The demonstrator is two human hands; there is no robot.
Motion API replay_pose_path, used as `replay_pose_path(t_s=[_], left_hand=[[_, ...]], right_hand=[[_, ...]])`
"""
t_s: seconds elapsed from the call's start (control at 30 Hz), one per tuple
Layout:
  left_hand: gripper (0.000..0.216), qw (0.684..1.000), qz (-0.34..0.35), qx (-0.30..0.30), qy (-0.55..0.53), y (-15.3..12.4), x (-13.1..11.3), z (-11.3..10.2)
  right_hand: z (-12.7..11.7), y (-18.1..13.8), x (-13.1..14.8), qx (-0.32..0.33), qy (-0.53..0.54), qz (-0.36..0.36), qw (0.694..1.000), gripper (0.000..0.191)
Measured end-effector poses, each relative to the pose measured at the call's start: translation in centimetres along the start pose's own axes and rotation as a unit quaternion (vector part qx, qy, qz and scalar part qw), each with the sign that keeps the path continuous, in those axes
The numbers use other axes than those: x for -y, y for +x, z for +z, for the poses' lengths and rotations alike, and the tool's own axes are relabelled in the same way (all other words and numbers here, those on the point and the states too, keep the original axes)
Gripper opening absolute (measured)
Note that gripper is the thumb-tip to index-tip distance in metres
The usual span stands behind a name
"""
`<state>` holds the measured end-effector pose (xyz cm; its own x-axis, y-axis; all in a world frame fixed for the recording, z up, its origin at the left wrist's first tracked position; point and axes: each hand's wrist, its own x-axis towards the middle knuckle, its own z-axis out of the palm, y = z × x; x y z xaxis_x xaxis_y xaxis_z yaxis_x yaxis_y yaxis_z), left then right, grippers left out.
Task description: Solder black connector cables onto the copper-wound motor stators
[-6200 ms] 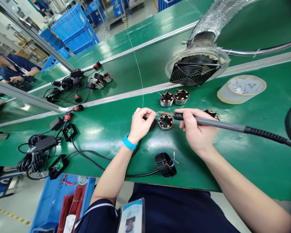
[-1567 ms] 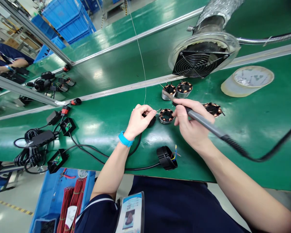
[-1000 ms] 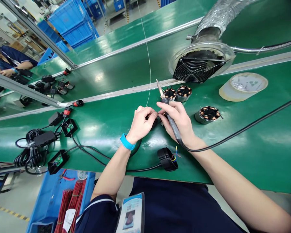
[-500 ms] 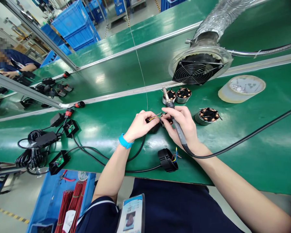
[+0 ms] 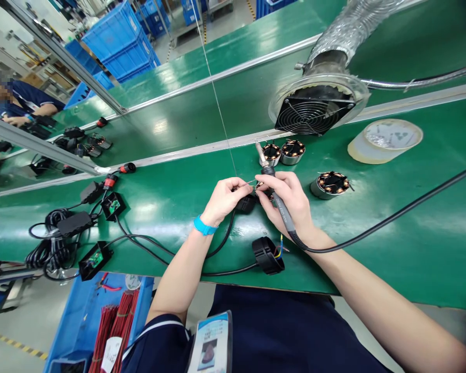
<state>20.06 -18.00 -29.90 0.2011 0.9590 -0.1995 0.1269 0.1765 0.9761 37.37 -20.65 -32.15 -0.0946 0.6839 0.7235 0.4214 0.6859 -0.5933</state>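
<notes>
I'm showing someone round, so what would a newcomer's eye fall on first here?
Probably the soldering iron in the right hand, near the middle. After that, likely the black fan at the mouth of a silver duct, upper right, and the red wires in a blue bin, lower left.

Soldering iron's (image 5: 284, 213) sitting in the right hand (image 5: 297, 204) mid-frame, two stators (image 5: 293, 152) resting just behind it. A tub's (image 5: 388, 142) standing upper right, cables (image 5: 48, 252) are lying at left, and a crate's (image 5: 70, 313) sitting lower left, below the bench (image 5: 411, 233).
</notes>
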Motion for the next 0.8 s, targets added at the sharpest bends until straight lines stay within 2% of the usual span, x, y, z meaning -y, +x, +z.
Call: replay_pose_path(t_s=[0.33, 0.5, 0.8], left_hand=[[0.027, 0.996, -0.039, -0.013, -0.076, 0.21, -0.30, 0.01], [0.027, 0.998, -0.029, -0.021, -0.060, 0.12, -0.23, 0.14], [0.027, 0.999, -0.014, -0.030, 0.004, -0.06, -0.27, 0.17]], right_hand=[[0.24, 0.38, -0.41, -0.037, 0.014, 0.079, 0.996, 0.041], [0.57, 0.42, -0.49, -0.051, 0.012, 0.132, 0.990, 0.041], [0.44, 0.49, 0.04, -0.064, 0.016, 0.125, 0.990, 0.039]])
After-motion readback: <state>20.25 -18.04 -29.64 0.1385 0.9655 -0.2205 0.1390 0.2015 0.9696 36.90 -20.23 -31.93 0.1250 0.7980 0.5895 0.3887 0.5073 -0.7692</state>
